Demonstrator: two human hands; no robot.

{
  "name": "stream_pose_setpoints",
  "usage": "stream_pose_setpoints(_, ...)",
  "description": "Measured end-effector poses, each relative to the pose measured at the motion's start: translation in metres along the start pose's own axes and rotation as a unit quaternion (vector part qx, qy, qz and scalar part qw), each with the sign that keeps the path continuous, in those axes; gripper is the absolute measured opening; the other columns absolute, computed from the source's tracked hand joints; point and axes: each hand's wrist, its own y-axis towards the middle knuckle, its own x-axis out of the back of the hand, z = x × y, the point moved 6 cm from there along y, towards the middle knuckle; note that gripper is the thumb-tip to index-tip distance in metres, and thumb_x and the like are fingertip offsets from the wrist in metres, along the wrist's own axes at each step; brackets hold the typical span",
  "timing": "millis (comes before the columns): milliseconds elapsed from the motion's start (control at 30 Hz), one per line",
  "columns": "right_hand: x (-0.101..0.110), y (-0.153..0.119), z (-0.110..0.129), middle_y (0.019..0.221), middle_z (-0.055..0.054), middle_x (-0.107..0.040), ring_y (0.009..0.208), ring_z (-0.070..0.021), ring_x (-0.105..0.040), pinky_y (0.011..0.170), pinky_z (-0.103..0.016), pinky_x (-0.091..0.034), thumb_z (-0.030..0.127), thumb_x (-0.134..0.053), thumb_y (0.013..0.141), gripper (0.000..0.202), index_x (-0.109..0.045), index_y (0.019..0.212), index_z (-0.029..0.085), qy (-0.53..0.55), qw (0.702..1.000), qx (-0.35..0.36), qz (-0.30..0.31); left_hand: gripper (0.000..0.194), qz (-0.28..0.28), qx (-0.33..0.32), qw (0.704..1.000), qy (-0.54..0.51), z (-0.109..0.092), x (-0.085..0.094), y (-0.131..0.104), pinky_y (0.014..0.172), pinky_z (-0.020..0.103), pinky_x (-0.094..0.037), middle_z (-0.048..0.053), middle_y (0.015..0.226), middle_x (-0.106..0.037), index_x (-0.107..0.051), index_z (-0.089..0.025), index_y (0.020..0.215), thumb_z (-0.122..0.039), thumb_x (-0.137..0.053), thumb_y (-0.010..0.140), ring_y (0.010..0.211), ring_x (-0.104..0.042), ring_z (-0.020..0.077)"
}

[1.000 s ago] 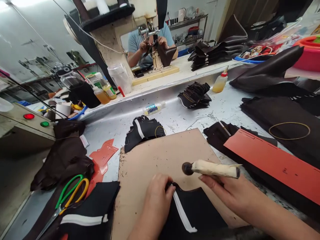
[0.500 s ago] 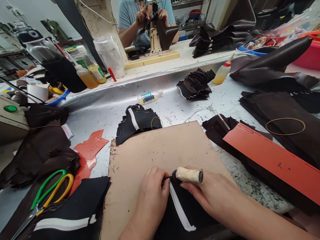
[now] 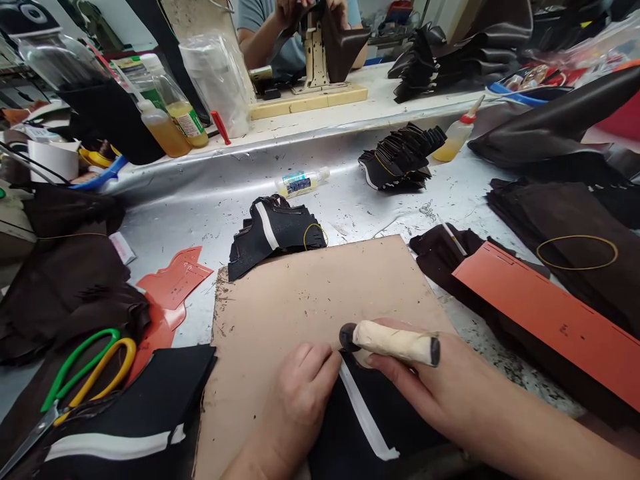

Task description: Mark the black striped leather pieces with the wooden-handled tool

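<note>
My right hand is closed around a hammer whose handle is wrapped in cream tape. Its dark round head is at the top edge of a black material piece with a white tape strip down it. My left hand is curled closed at the same piece's upper left edge; what its fingertips pinch, if anything, is hidden. Under both hands lies a tan board. To the left, another black piece carries a white strip, beside scissors with green and yellow handles.
Stacked black pieces touch the board's far edge. Orange templates lie left, and a long orange sheet rests on dark material at right. Bottles and another stack stand farther back. Across the table, a person works at a sewing machine.
The hammer's handle has swung right and its shaft shows longer. My left fingers have curled in, and the dark edge they pinched no longer shows. The view has shifted slightly.
</note>
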Motion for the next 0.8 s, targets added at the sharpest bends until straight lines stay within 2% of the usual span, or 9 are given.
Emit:
stream_pose_setpoints(100,0.002,0.002,0.006,0.087,-0.005,-0.067,0.074,-0.0209,-0.065,0.065,-0.029,-0.049,0.031,-0.040,0.098,0.022,-0.060,0.102,0.023,0.008,0.999,0.021,-0.030,0.022,0.015,0.005,1.000,-0.005,0.001,-0.002,-0.001,0.067,0.029,-0.052,0.009,0.086,-0.063,-0.060,-0.010,0.104,-0.011,-0.040,0.096,0.078,-0.057,0.0180)
stream_pose_setpoints(300,-0.012,0.006,-0.001,0.077,-0.003,-0.066,0.071,-0.0213,-0.065,0.062,-0.029,-0.047,0.027,-0.041,0.096,0.019,-0.060,0.097,0.022,-0.044,0.999,-0.006,0.014,0.023,0.033,0.018,0.999,0.012,0.003,-0.007,-0.004,0.061,0.030,-0.050,0.008,0.084,-0.061,-0.061,-0.011,0.102,-0.014,-0.039,0.097,0.072,-0.054,0.0177)
stream_pose_setpoints(467,-0.007,0.006,0.005,0.087,-0.005,-0.068,0.080,-0.0226,-0.067,0.067,-0.030,-0.049,0.032,-0.038,0.097,0.023,-0.059,0.098,0.023,-0.011,1.000,0.011,-0.023,0.021,0.031,0.026,0.999,-0.007,0.004,-0.007,-0.003,0.062,0.030,-0.049,0.007,0.084,-0.061,-0.062,-0.012,0.097,-0.012,-0.040,0.096,0.073,-0.054,0.0176)
stream_pose_setpoints(667,-0.027,0.007,-0.008,0.093,-0.005,-0.070,0.080,-0.0281,-0.068,0.063,-0.037,-0.050,0.031,-0.035,0.094,0.026,-0.059,0.102,0.024,-0.055,0.997,-0.049,0.007,0.019,-0.038,0.087,0.995,0.032,0.011,0.000,-0.008,0.075,0.036,-0.051,0.009,0.095,-0.062,-0.061,-0.012,0.108,-0.014,-0.053,0.090,0.086,-0.056,0.0213)
stream_pose_setpoints(800,-0.027,0.008,-0.009,0.096,-0.005,-0.070,0.087,-0.0289,-0.068,0.066,-0.037,-0.050,0.032,-0.035,0.094,0.026,-0.058,0.105,0.025,-0.049,0.998,-0.044,0.009,0.020,-0.037,0.107,0.994,-0.002,0.013,0.000,-0.009,0.079,0.035,-0.051,0.007,0.097,-0.062,-0.062,-0.016,0.106,-0.010,-0.055,0.088,0.090,-0.056,0.0199)
